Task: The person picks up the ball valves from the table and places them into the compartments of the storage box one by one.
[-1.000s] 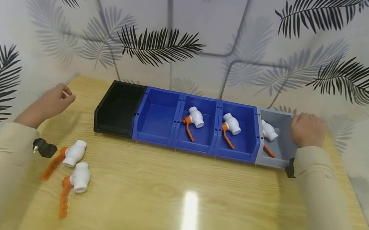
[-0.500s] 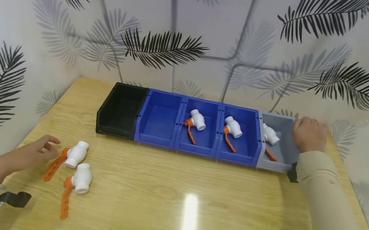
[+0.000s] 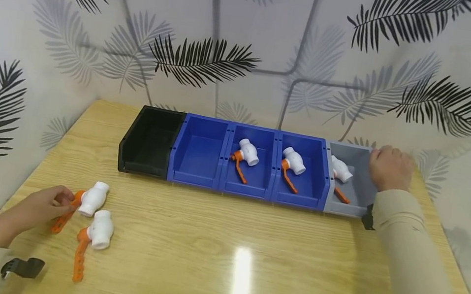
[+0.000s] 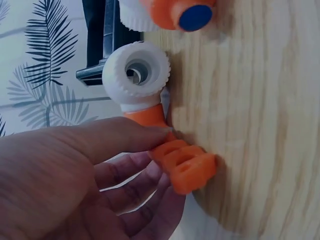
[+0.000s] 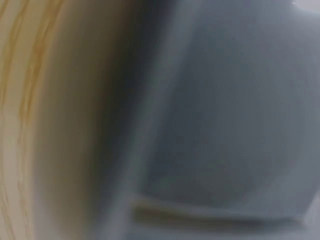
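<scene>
My left hand (image 3: 41, 208) pinches the orange handle of a white ball valve (image 3: 93, 199) on the left of the table; in the left wrist view the thumb lies on the handle (image 4: 187, 167) with the fingers behind it. Just nearer the front lies a second white ball valve (image 3: 101, 230) with an orange handle. At the far right, my right hand (image 3: 391, 168) grips the right wall of a grey bin (image 3: 345, 209), its fingertips hidden. Inside that bin lies another ball valve (image 3: 341, 169). The right wrist view shows blurred grey bin surfaces and no hand.
Bins stand in a row at the back: a black bin (image 3: 143, 168), a blue bin (image 3: 194, 179) with nothing visible inside, then two blue bins holding one ball valve (image 3: 249, 152) and another ball valve (image 3: 294, 161). A patterned cloth (image 3: 259, 31) rises behind the wooden table (image 3: 187, 245).
My left hand has come down toward the front from beside the black bin and taken hold of the farther loose valve's handle. The right hand has stayed at the grey bin.
</scene>
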The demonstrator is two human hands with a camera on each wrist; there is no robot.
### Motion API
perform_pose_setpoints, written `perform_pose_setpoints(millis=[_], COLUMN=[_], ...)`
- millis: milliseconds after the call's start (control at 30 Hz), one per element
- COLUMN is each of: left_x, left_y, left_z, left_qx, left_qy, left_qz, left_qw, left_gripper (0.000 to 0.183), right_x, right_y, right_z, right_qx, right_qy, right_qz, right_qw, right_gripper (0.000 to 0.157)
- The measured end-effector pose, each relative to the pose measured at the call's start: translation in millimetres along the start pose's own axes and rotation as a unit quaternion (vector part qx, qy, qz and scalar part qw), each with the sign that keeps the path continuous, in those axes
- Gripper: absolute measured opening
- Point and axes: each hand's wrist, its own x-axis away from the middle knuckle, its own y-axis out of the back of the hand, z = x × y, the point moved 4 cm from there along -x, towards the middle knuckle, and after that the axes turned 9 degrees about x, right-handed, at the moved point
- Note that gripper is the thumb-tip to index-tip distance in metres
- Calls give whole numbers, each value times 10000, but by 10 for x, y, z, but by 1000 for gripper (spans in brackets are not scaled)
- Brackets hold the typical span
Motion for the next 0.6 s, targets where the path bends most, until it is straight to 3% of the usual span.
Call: perform_pose_setpoints(millis=[367,600], left_x=[30,28], left_y=[-7,-21], left_z=[-70,-24], left_qx=[-364,-315], left_qy=[89,321], left_qz=[-338,-225], left_qw=[9987,9987], left_gripper=[23,29], right_x=[6,18], right_y=[-24,-13], right_z=[4,11], right_qx=[-93,-45], right_qy=[-190,-206], right_qz=[-54,-99], right_qw=[9998,9997], right_gripper=[49,49])
